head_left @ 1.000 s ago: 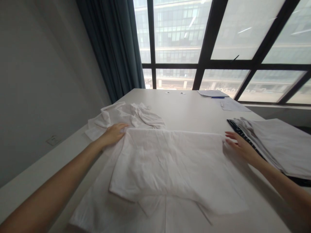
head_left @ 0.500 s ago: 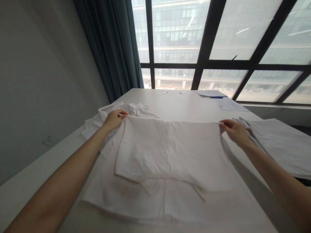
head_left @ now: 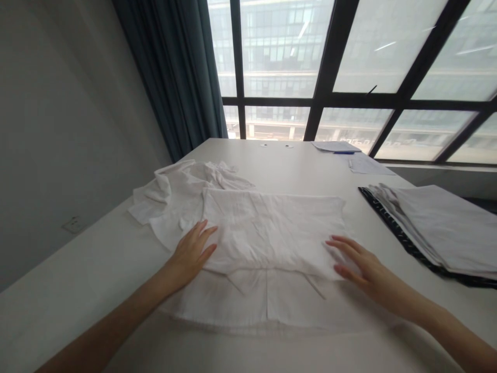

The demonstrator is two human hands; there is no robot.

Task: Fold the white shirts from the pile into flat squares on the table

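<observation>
On the smooth white table [head_left: 104, 269], we see a thin, softly creased white garment [head_left: 267, 228] at the frame's centre, its folded top layer roughly rectangular. Our left hand [head_left: 194, 249] lies palm down on its left side, our right hand [head_left: 359, 264] slants over its right, both released with fingers spread.

On the near middle of the table [head_left: 108, 259], a garment [head_left: 267, 228], with the left hand [head_left: 190, 256] over its left side and the right hand [head_left: 367, 269] over its right. Against its far left corner, a loose cloth [head_left: 209, 173]. To the right, apart from the garment, a cloth stack [head_left: 450, 228] on top of a flat item [head_left: 392, 225]. At far right, papers [head_left: 336, 147] with a pen [head_left: 345, 153]. Behind the far edge, a window [head_left: 287, 52]; left of that, a curtain [head_left: 186, 77]; farther left, a wall [head_left: 58, 129].
</observation>
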